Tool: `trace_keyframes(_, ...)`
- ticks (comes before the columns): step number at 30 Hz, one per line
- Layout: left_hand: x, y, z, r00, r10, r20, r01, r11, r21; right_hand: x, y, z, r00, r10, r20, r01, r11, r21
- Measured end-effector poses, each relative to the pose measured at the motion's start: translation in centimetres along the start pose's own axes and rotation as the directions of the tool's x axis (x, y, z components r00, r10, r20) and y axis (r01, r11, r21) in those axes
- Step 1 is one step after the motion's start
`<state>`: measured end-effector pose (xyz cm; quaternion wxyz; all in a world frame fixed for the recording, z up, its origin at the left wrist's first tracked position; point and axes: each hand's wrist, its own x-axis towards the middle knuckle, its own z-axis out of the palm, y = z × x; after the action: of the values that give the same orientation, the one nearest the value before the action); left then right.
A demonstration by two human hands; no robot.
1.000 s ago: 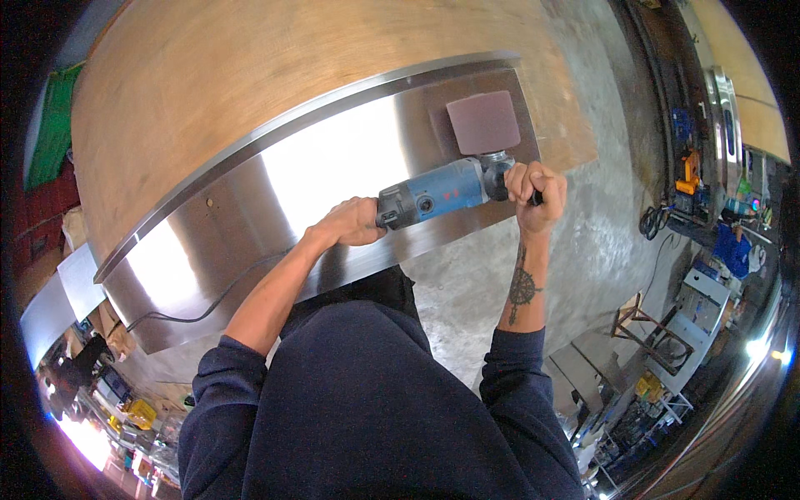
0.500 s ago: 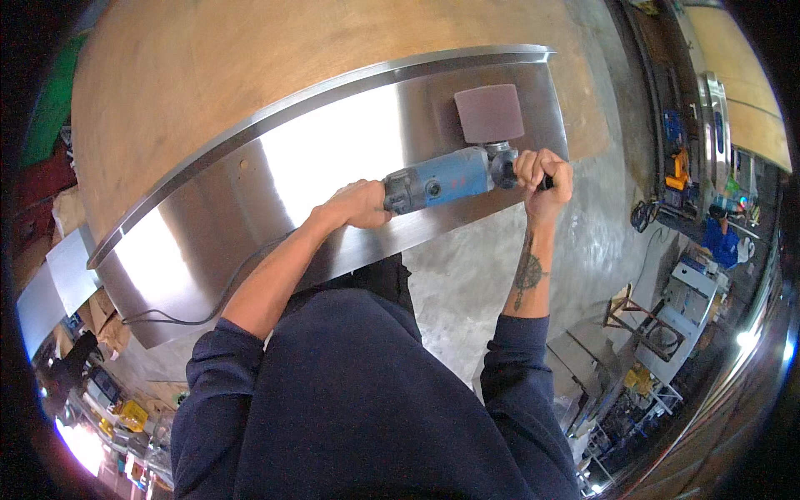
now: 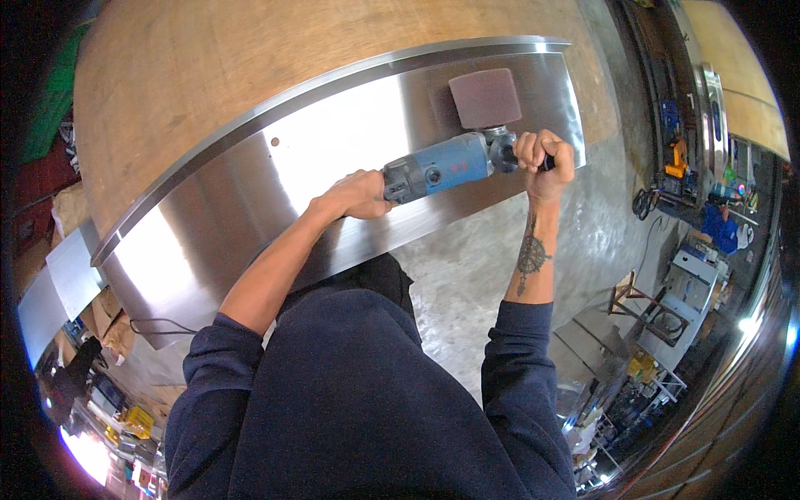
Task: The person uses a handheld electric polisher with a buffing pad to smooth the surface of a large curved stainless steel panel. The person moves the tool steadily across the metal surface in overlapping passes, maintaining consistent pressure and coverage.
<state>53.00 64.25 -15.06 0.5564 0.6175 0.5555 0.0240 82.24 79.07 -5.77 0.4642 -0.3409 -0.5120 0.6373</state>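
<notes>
Both of my hands hold a blue and dark-grey drum polisher (image 3: 450,162) over a shiny stainless steel panel (image 3: 217,196). My left hand (image 3: 360,194) is wrapped round its rear body. At the other end, my right hand (image 3: 543,160) closes in a fist round the black side handle. The mauve abrasive drum (image 3: 485,98) sits over the panel's right part, near its raised far edge; whether it spins I cannot tell. A black cord (image 3: 158,323) lies over the panel's near left corner, partly hidden by my left arm.
A brown wooden board (image 3: 192,67) lies beyond the panel, with grey concrete floor (image 3: 458,275) on the near side. To the right are a brown frame (image 3: 646,312), an orange tool (image 3: 676,158) and blue cloth (image 3: 718,229). A pale sheet (image 3: 71,275) stands at the left.
The polisher and both hands sit slightly higher in view, and the drum is a little farther left from the panel's right end. The cord beside my left forearm is now mostly hidden.
</notes>
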Motion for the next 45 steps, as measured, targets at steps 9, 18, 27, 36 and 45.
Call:
trace_keyframes(9, -1.2, 1.0, 0.3, 0.999, 0.019, -0.040, -0.021, 0.999, -0.043, -0.7, 0.2, -0.4, 1.000, 0.001, -0.003, -0.001, 1.000, 0.023)
trace_keyframes(18, -0.3, 2.1, 2.5, 1.000, 0.015, -0.015, -0.016, 0.996, -0.083, -2.2, -0.5, -2.9, 1.000, -0.005, -0.016, 0.006, 0.999, 0.036)
trace_keyframes(27, -1.2, 3.4, 3.0, 0.998, -0.062, -0.017, 0.059, 0.987, -0.149, -3.0, -1.2, -3.2, 1.000, 0.005, -0.029, -0.003, 0.998, 0.056)
trace_keyframes(36, -2.0, 3.6, 3.1, 0.997, -0.076, -0.024, 0.075, 0.995, -0.063, -3.6, -1.7, -2.7, 1.000, -0.007, -0.020, 0.008, 0.999, 0.045)
trace_keyframes(45, -2.4, 4.4, 2.8, 0.996, -0.068, -0.062, 0.069, 0.997, 0.019, -3.5, -2.8, -2.4, 0.999, -0.019, -0.047, 0.022, 0.998, 0.052)
